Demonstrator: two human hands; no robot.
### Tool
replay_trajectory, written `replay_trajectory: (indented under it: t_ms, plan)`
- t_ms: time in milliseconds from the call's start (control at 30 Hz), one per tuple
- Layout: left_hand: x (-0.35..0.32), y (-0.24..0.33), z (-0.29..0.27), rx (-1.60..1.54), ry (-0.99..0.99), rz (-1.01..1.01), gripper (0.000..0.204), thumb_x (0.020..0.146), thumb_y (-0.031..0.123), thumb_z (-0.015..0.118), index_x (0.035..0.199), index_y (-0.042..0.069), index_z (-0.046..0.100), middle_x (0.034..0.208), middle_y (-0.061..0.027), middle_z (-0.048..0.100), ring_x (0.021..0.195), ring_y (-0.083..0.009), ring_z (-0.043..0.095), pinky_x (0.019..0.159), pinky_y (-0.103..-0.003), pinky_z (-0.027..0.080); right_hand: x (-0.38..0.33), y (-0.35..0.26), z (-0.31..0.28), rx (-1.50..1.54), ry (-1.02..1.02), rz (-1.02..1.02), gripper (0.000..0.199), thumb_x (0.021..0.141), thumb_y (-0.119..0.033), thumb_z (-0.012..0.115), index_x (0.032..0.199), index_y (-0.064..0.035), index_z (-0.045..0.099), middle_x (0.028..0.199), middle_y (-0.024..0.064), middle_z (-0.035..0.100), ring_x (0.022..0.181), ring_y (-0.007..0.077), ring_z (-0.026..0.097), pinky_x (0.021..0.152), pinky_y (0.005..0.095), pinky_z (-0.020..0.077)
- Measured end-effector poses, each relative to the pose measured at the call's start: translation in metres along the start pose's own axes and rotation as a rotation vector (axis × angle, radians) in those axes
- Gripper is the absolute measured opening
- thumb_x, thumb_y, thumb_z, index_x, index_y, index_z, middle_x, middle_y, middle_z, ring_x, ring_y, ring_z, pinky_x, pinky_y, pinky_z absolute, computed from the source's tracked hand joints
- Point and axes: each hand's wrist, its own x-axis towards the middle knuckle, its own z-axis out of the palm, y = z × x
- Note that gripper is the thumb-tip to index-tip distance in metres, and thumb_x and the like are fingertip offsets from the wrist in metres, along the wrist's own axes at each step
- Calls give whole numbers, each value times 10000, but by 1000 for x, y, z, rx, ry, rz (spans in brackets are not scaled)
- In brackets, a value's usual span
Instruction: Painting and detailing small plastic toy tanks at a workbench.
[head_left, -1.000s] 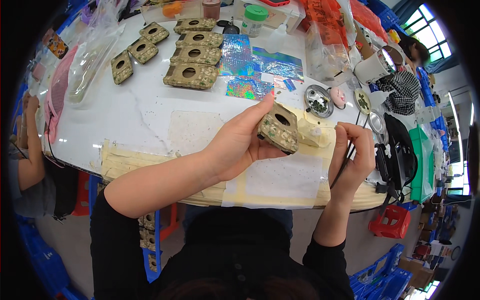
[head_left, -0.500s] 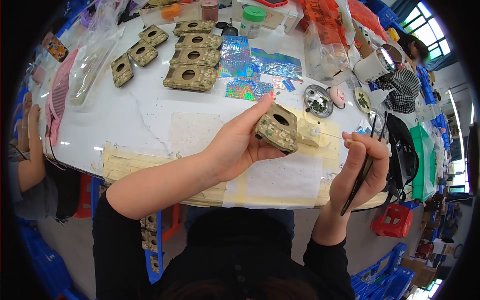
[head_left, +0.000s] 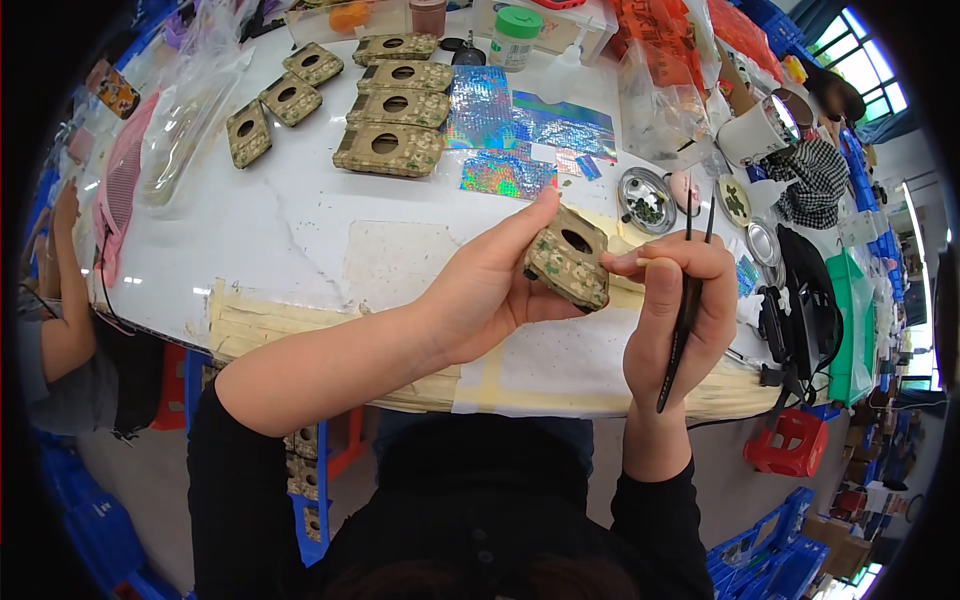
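My left hand [head_left: 490,265] grips a camouflage-patterned model tank hull [head_left: 570,262] with a round hole in its top, tilted over the near table edge. Close against its right side, my right hand [head_left: 685,300] pinches a thin pale-handled needle tool [head_left: 645,261] between thumb and forefinger; its tip is hidden at the hull. Black tweezers [head_left: 682,325] are tucked in the same hand, their points upward and apart with nothing between them. Just behind the fingers, a pale yellow block [head_left: 622,243] is partly covered. Further back, several similar hulls [head_left: 390,148] stand in a column and a loose group.
Holographic sheets [head_left: 480,105] lie mid-table. To the right are a round metal dish [head_left: 646,200] of small dark green parts, a white mug [head_left: 755,130] and a black bag [head_left: 805,300]. A green-lidded jar [head_left: 515,38] stands behind. Another person's arm [head_left: 65,300] shows at left.
My right hand has moved left from the pale block to the hull, bringing needle tool and tweezers along. The hull has shifted slightly right in my left hand.
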Motion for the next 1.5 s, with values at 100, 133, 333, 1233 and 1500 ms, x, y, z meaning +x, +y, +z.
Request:
replay_trajectory:
  t_ms: [100, 133, 333, 1233, 1500]
  plan:
    - [0, 0, 1, -5, 7, 3, 525, 942, 473, 377, 1175, 17, 491, 1060, -110, 596, 890, -213, 636, 799, -346, 549, 0, 1, 4, 59, 46, 0, 68, 889, -60, 559, 888, -2, 522, 751, 59, 584, 648, 102, 445, 601, 221, 375]
    - [1, 0, 1, -5, 4, 4, 525, 943, 473, 376, 1176, 17, 489, 1062, -110, 595, 891, -213, 635, 801, -347, 549, 0, 2, 5, 74, 60, 2, 64, 879, -50, 578, 885, -8, 529, 737, 50, 595, 636, 91, 413, 582, 210, 345]
    - [1, -1, -1, -4, -19, 8, 531, 942, 473, 378, 1187, 13, 480, 1075, -112, 589, 888, -216, 635, 801, -347, 550, 0, 3, 4, 62, 52, 15, 62, 871, -38, 584, 876, -8, 530, 728, 47, 590, 631, 87, 401, 568, 205, 334]
    - [4, 0, -1, -13, 29, 53, 528, 942, 449, 397, 1212, 0, 460, 1114, -183, 579, 852, -267, 649, 743, -301, 566, -8, 31, -39, -717, -51, -78, 117, 761, -49, 686, 804, -26, 580, 719, 74, 531, 655, 232, 498, 579, 336, 396]
    - [6, 0, -5, 11, 3, 87, 539, 949, 440, 382, 1214, -25, 448, 1135, -207, 566, 833, -251, 656, 713, -278, 582, -23, 20, -62, -390, 8, 133, 319, 882, -177, 587, 1125, 22, 528, 857, 106, 609, 862, 227, 572, 788, 335, 449]
